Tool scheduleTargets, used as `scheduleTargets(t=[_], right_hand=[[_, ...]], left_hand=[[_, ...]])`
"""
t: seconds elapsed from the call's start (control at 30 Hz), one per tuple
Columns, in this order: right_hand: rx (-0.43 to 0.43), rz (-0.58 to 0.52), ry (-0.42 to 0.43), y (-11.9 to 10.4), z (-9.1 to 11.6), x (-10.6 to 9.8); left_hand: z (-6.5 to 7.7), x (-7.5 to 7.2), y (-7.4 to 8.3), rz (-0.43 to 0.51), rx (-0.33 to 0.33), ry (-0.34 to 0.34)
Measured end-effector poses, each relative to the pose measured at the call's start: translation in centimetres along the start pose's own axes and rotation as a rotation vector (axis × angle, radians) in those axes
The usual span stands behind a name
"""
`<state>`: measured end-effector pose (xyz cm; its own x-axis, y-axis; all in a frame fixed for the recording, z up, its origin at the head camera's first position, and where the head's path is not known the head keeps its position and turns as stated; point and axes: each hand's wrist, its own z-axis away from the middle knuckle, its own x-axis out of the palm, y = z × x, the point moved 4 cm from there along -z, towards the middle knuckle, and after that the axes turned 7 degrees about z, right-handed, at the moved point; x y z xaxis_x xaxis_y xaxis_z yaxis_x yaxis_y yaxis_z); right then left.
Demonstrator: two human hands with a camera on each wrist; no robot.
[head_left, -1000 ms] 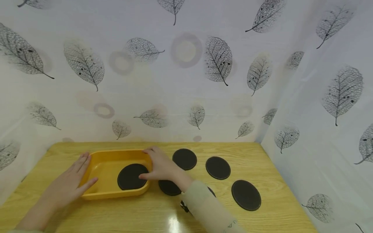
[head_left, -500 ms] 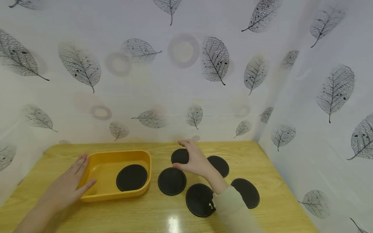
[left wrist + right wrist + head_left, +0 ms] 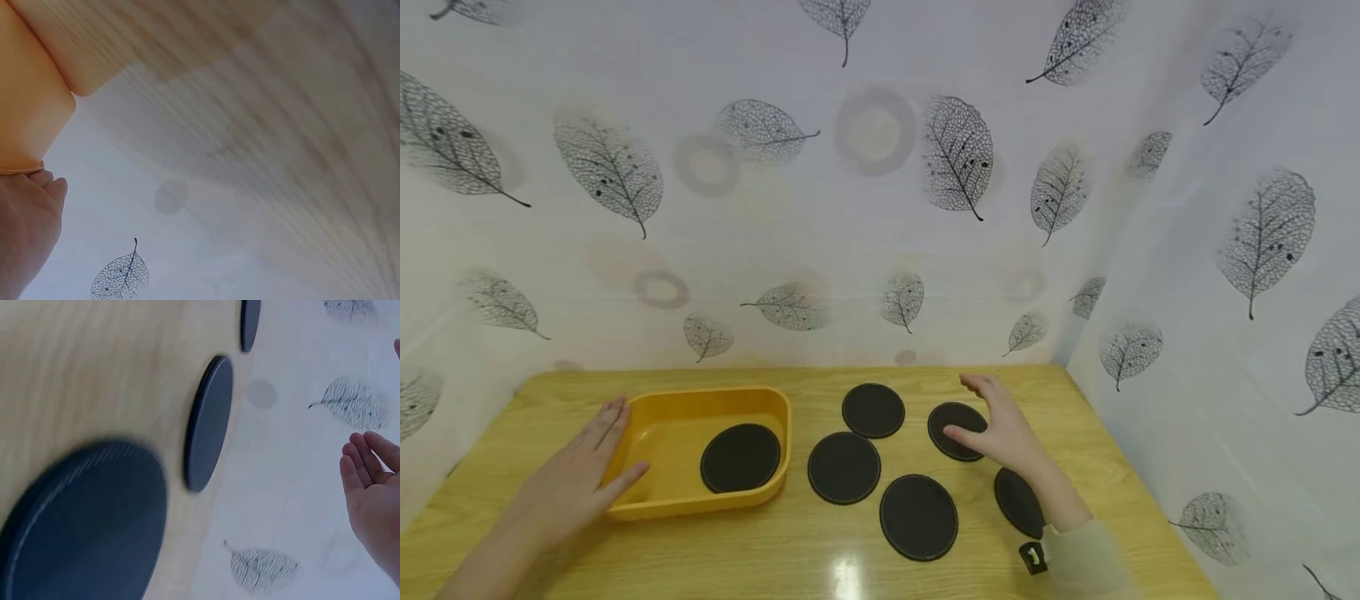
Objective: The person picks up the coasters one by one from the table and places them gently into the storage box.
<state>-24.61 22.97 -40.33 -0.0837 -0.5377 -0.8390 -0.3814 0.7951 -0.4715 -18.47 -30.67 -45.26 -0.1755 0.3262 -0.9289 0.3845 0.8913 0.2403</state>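
Note:
My left hand rests along the left wall of a yellow plastic tray, fingers straight and thumb reaching over the rim. In the left wrist view, its fingertips touch the tray's edge. One round black coaster with a stitched edge lies inside, toward the tray's right end. My right hand is held over another black coaster on the table, its thumb and fingers spread apart and holding nothing. The right wrist view shows those fingers extended, with coasters to their left.
More black coasters lie flat on the wood-grain table: one at the back, one beside the tray, one in front, and one partly under the right forearm. A leaf-patterned white sheet closes off the back and right.
The right hand leaves the tray's right wall, passes over the back coaster, and moves rightward to the far-right one. The left hand stays at the tray; the coaster in it keeps its place.

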Motion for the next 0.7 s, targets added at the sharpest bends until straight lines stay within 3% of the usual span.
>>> scheduleTargets(t=[0.4,0.7], right_hand=[[0.065,0.090,0.043,6.4,5.4,-3.0],[0.105,0.158,0.005,8.6,8.5,-3.1]], left_hand=[[0.0,0.1,-0.2,0.002,-0.010,0.010],[0.0,-0.1,0.3,-0.003,0.011,0.020]])
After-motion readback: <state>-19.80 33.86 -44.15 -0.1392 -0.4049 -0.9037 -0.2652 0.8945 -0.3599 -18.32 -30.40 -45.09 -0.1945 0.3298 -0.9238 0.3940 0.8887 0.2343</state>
